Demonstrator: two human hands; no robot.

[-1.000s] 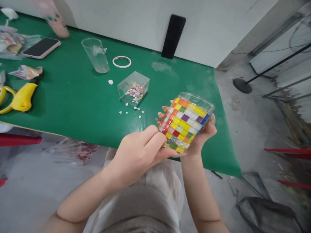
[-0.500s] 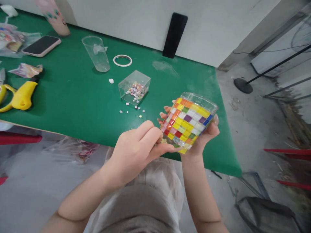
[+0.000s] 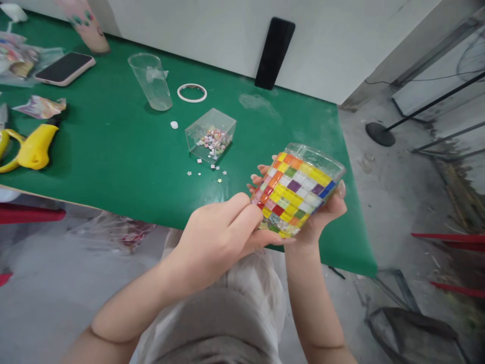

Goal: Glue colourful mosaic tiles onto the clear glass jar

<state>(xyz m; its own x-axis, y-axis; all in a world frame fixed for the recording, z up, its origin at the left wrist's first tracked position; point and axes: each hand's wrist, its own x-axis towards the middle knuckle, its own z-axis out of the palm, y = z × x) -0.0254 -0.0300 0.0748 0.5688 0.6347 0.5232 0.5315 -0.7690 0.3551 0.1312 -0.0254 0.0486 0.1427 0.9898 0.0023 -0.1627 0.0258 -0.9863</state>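
A clear glass cup [image 3: 293, 188] covered with small coloured mosaic tiles is tilted over the table's front edge, its rim up to the right. My right hand [image 3: 326, 215] is wrapped around it from behind, with fingertips showing at its left side and the thumb at the right. At the cup's base, my left hand [image 3: 217, 242] is closed, fingers curled and thumb stretched along the bottom edge. A pale star-shaped piece shows on the base beside those fingers. Beyond the hands, a clear plastic box [image 3: 211, 135] holds small stars and beads, with several loose star pieces [image 3: 220, 180] before it.
On the green table [image 3: 125, 156] are a clear plastic cup [image 3: 153, 86], a white ring [image 3: 192, 100], a phone [image 3: 66, 69], a pink tumbler [image 3: 86, 28] and yellow-handled scissors [image 3: 36, 149]. A black flat panel [image 3: 275, 53] leans on the wall. The table ends at the right.
Both hands and the mosaic cup have shifted slightly to the right. The left thumb reaches a little further along the cup's base. The grip looks the same.
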